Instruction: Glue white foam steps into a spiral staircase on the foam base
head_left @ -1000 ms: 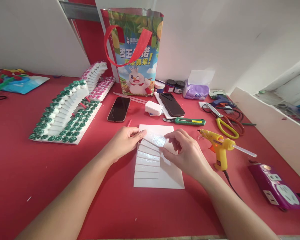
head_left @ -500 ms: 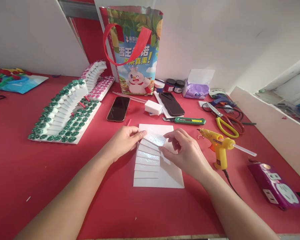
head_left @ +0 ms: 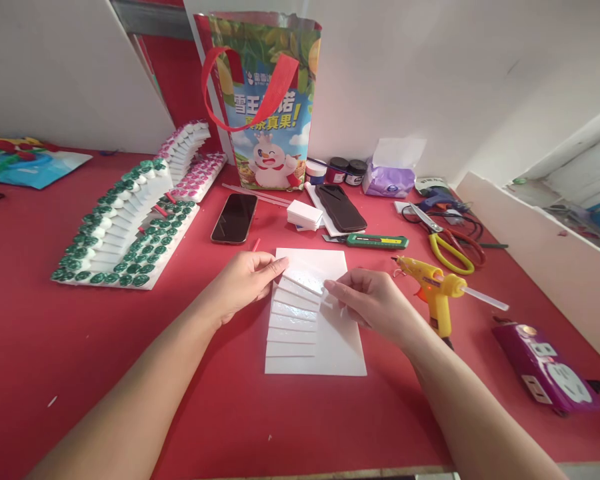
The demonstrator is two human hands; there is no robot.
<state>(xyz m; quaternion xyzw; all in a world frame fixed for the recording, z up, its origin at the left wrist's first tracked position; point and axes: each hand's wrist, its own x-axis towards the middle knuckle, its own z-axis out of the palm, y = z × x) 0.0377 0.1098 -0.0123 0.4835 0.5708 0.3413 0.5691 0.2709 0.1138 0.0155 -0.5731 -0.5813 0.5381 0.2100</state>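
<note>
A white rectangular board (head_left: pixel 343 353) lies flat on the red table. Several white strips (head_left: pixel 291 335) overlap on its left half like fanned steps. My left hand (head_left: pixel 247 283) pinches the left end of the topmost white card (head_left: pixel 303 270), thumb on top. At that card's right end, my right hand (head_left: pixel 370 293) has its thumb and fingers closed on the edge. The card is tilted slightly and rests over the strips. Right of my right hand stands a yellow glue gun (head_left: pixel 435 287) with a clear stick in its back.
Behind the board are a small stack of white cards (head_left: pixel 304 215), a green utility knife (head_left: pixel 375 241) and two phones (head_left: pixel 235 217). Scissors (head_left: pixel 450 250) and a purple power box (head_left: pixel 550 370) are at right. Green-dotted stepped model (head_left: pixel 130 227) stands left; a printed bag (head_left: pixel 270 100) behind.
My right hand has drawn lower and its fingers have curled in at the card's right edge. My left hand keeps its pinch. The view has shifted slightly.
</note>
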